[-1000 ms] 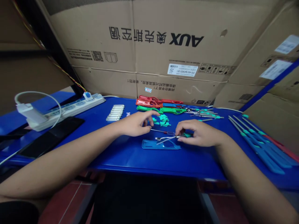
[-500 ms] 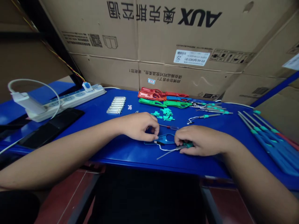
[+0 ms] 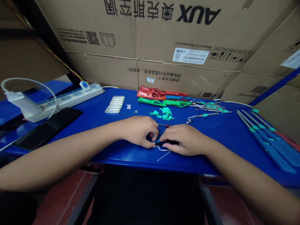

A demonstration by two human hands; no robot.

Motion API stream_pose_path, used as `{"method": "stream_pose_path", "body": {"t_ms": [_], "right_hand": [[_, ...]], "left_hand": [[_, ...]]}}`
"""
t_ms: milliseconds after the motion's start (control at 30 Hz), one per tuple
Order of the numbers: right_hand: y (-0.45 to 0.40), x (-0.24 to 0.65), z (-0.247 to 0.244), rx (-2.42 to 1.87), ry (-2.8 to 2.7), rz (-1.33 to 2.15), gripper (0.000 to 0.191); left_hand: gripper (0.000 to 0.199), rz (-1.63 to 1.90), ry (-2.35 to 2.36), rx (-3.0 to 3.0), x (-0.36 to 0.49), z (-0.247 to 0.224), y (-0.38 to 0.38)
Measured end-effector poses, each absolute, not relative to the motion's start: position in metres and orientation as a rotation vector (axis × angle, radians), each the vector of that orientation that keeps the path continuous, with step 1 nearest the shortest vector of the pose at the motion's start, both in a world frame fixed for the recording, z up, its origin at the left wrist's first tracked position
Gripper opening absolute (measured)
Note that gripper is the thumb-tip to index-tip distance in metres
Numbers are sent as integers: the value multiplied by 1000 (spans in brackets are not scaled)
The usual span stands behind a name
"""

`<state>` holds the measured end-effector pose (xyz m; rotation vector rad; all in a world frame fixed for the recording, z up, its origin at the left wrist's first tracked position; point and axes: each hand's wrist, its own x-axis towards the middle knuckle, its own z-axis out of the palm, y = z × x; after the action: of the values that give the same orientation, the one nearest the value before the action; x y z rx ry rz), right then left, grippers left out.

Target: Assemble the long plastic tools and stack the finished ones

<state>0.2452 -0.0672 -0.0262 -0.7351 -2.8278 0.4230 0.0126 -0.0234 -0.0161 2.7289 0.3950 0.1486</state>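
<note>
My left hand (image 3: 140,132) and my right hand (image 3: 185,139) meet at the middle of the blue table (image 3: 93,137), both fingers closed around a dark blue plastic casing (image 3: 161,142) that they mostly hide. A white wire (image 3: 161,149) loops out below them, and a thin metal rod (image 3: 162,156) points down-left from under them. Just above my fingers lies a slim red-tipped screwdriver (image 3: 163,125). Loose teal plastic pieces (image 3: 164,114) lie beyond it, with a teal-banded tool (image 3: 202,115) trailing a white wire to the right.
Red casings (image 3: 151,93) and green casings (image 3: 152,102) lie at the back, beside a bundle of teal-banded tools (image 3: 211,108). Metal tubes (image 3: 114,105) are at left, with a power strip (image 3: 63,101) and a black phone (image 3: 49,128). Long blue strips (image 3: 264,140) lie at right. Cardboard boxes (image 3: 164,62) stand behind.
My hands have moved together. The blue casing, flat on the table before, is now closed inside them. The wired tool from my right hand's side is mostly hidden underneath.
</note>
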Motion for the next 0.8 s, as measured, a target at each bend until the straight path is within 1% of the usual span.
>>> {"method": "stream_pose_path", "body": {"t_ms": [200,400,467,600,667,800], "right_hand": [[-67,243,-32,-765,-2743,362,21],[-65,246,-33,-712,-2570,345,17],[-62,248,-34,-715,-2563,360,18],[-57,250,-37,-732,-2561,320,21],[-55,251,-38,-729,-2572,284,21],[-53,252,-37,-706,-2575,253,22]], "left_hand": [[3,268,411,2792,13,-16,-27],[9,457,482,2811,11,-8,-28],[14,410,473,2767,9,-7,-24],[33,214,503,2712,5,-11,-12],[39,154,505,2697,4,-16,-7],[36,123,464,2674,5,-22,-2]]}}
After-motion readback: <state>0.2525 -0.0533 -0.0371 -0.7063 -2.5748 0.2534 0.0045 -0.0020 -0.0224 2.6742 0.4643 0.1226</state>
